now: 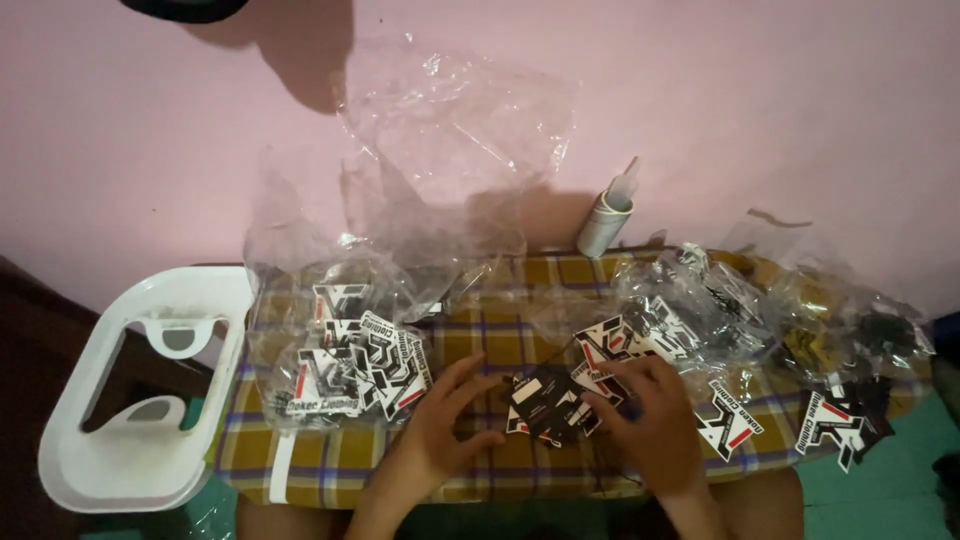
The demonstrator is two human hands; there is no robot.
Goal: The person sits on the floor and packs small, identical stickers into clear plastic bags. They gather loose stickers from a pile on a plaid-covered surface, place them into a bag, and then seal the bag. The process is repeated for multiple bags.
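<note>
Black die-cut tags [545,403] with white and red lettering lie in a small stack at the lower centre of the frame, on a yellow plaid cloth [500,330] covering the counter. The left hand [445,425] rests just left of the stack, its fingers [462,372] spread apart and touching the stack's edge. The right hand [650,420] lies on the stack's right side, fingers [600,405] held together and pressed on the tags. A clear plastic bag of similar tags [350,365] sits at centre left. More crumpled clear bags [690,300] lie at centre right. A loose tag [840,420] lies at lower right. A small squeeze bottle [607,220] leans against the pink wall. A white plastic basket [140,390] stands at lower left.
</note>
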